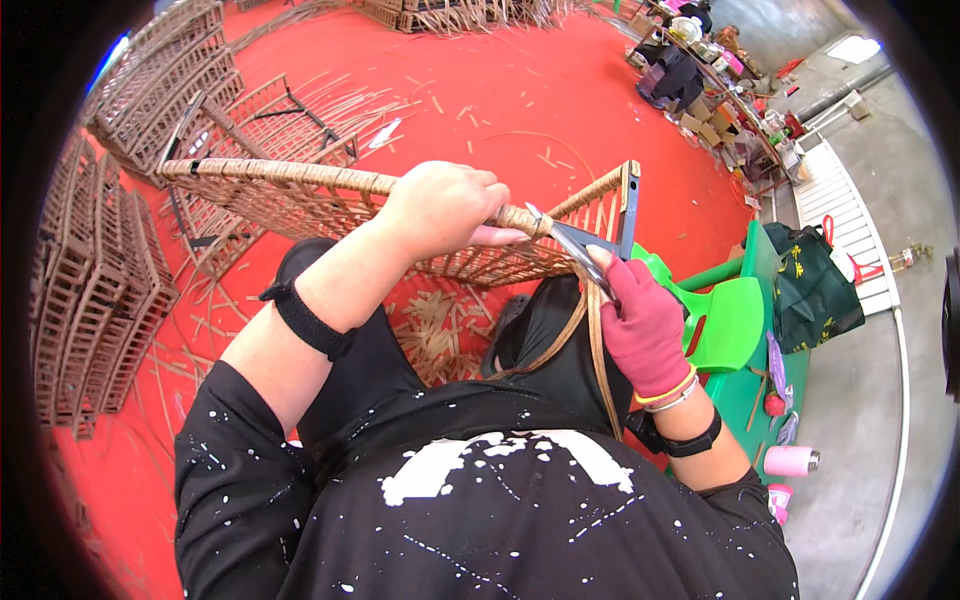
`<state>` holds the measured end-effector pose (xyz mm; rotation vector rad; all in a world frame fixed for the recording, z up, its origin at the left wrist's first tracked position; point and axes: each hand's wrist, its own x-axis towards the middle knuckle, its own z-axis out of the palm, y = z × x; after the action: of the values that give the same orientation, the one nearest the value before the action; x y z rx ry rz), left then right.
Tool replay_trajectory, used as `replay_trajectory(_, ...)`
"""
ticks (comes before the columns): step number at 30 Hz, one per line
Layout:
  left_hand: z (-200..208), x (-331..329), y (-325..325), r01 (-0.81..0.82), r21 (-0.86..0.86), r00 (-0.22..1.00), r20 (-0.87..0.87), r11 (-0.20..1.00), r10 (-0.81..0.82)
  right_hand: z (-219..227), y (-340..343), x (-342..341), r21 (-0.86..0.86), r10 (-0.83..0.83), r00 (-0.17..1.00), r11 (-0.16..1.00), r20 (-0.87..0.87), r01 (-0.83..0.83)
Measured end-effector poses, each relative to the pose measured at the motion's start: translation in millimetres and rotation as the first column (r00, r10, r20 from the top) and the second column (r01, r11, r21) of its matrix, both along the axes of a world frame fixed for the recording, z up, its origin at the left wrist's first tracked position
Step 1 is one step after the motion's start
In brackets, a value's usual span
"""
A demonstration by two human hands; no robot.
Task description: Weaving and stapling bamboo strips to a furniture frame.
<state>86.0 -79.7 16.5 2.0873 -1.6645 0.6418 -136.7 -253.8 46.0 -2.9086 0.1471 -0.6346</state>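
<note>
Across my lap lies a woven rattan frame (pixel 290 174), its top edge wrapped in tan strip and its black metal bar bare near the right corner. My bare left hand (pixel 440 205) is closed over the wrapped edge, thumb towards the right. My right hand (pixel 645 325), in a dark pink fingerless glove, grips a silver metal tool (pixel 568 243) with a pointed tip. That tip touches or nearly touches the end of the wrapping; the tool's exact kind is unclear. A long rattan strip (pixel 597 365) hangs down from beside my right hand over my leg.
Stacked woven frames (pixel 95 285) stand at the left, with another frame (pixel 290 120) beyond. Cut strip scraps (pixel 437 335) litter the red floor between my feet. At my right are a green chair (pixel 728 320), a dark green bag (pixel 815 290) and a pink flask (pixel 788 460).
</note>
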Motion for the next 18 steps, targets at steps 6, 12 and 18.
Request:
replay_trajectory(6,1,1,-1,-0.034,0.062,0.999,0.004,0.997,0.034,-17,-8,4,0.065,-0.012,0.993,0.998,0.118,0.004)
replay_trajectory(12,2,6,-7,-0.008,-0.019,0.999,0.031,1.000,0.008,-1,-27,13,0.049,-0.005,0.998,0.999,0.055,0.003)
replay_trajectory(18,0,9,-10,-0.015,-0.010,0.999,0.041,1.000,0.016,-7,-14,6,0.541,0.013,0.979,0.835,-0.202,0.101)
